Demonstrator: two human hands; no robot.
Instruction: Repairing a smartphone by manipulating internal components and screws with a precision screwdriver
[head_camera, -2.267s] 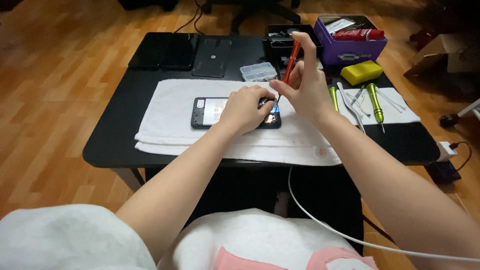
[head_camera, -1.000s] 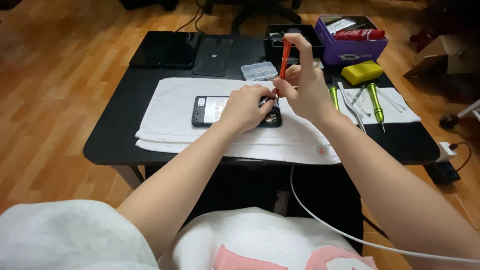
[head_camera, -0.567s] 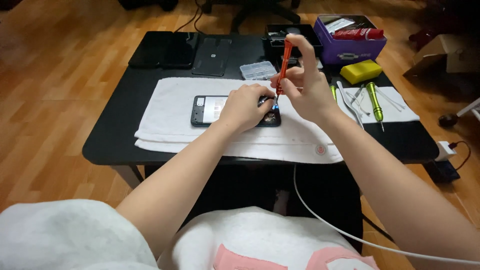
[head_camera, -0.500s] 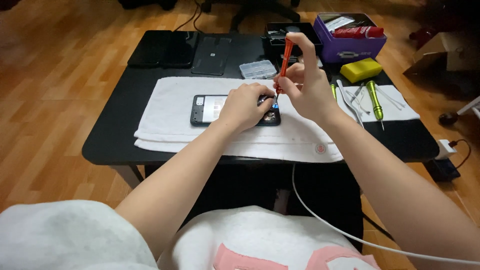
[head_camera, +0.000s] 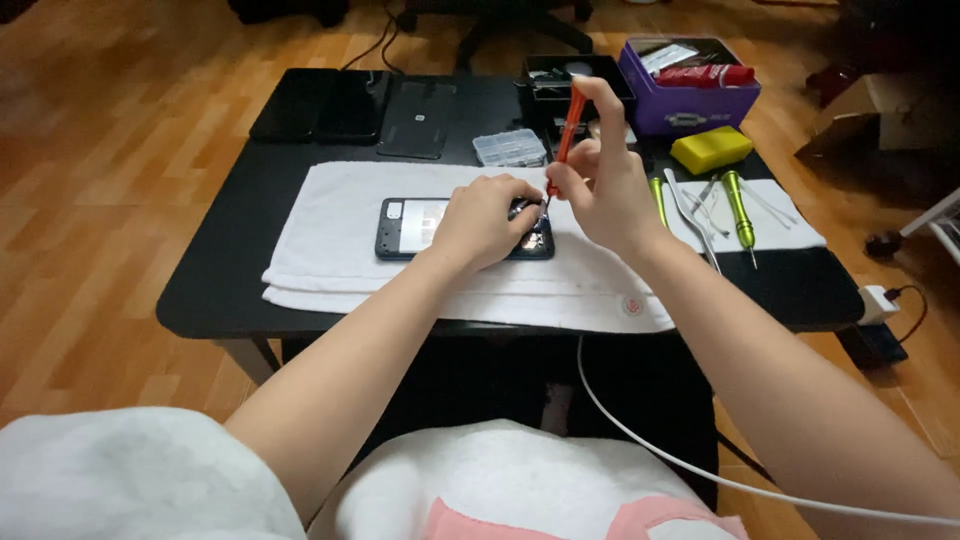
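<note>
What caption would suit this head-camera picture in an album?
Right hand sets a red screwdriver to an opened phone steadied by the left hand on a white towel.

Phone's (head_camera: 420, 226) right half under left hand (head_camera: 482, 222)

The red screwdriver (head_camera: 568, 124) in the right hand (head_camera: 600, 190) is now raised more upright than at first, when it leaned to the right. The whole scene is shifted slightly lower and left in the view.
</note>
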